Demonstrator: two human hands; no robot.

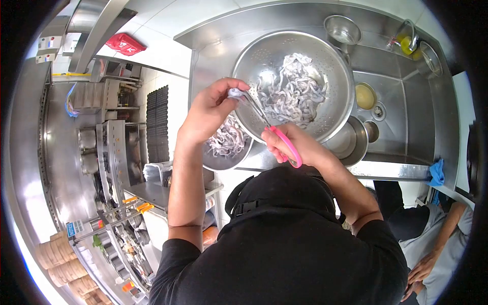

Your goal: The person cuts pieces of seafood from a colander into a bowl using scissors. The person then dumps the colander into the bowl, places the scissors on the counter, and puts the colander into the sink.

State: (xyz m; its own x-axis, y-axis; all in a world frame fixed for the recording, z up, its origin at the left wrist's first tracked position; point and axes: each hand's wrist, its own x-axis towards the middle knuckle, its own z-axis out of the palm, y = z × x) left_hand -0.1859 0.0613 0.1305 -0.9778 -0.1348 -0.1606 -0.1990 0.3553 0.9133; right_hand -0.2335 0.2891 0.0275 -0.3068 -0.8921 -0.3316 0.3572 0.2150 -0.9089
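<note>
Here, the left hand (209, 109) pinches a pale piece (236, 93) by the colander's (262, 53) left rim — the right hand (299, 142) grasps the scissors (278, 133), whose long axis slants forward and left to it. Whether the blades touch it, I cannot tell.

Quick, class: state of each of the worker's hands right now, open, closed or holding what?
Left hand: closed, pinching a pale, glistening piece.
Right hand: closed, holding pink-handled scissors.
</note>
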